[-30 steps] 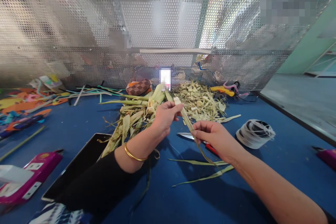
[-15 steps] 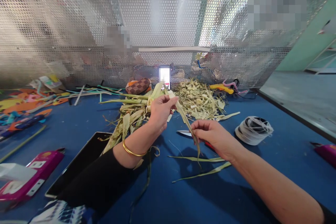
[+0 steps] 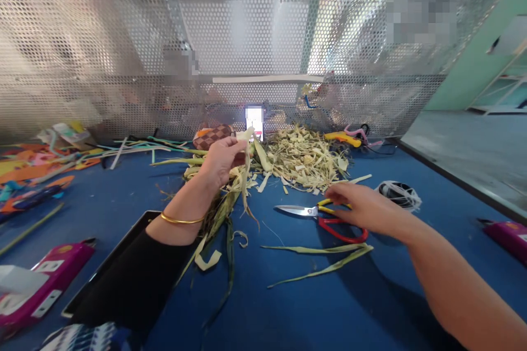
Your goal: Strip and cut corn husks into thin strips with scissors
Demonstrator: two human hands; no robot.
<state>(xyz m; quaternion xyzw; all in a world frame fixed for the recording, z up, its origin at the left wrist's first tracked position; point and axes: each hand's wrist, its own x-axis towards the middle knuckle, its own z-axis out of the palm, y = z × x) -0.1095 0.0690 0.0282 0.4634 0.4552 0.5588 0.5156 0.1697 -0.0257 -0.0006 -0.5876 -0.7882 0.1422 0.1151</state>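
My left hand (image 3: 224, 160) pinches a pale dried corn husk (image 3: 247, 175), whose thin end dangles toward the table. To the right, the fingers of my right hand (image 3: 354, 204) are curled over the yellow handle of a pair of scissors (image 3: 302, 210). These scissors lie on the blue table with their blades pointing left; the other handle is red. Below them rests a folded strip of husk (image 3: 317, 273). A heap of husks and stalks (image 3: 214, 211) lies beneath my left hand, partly hidden by it.
Husk scraps (image 3: 304, 159) are piled at the back, near a lit phone (image 3: 256, 123) and a metal mesh screen (image 3: 247, 27). A string roll (image 3: 399, 195) stands at right. A black tray (image 3: 142, 225) and a magenta power strip (image 3: 69, 258) lie left.
My right hand has let go of the husk and moved right and down onto the scissors. My left hand has shifted left, still holding the husk, which now hangs down.
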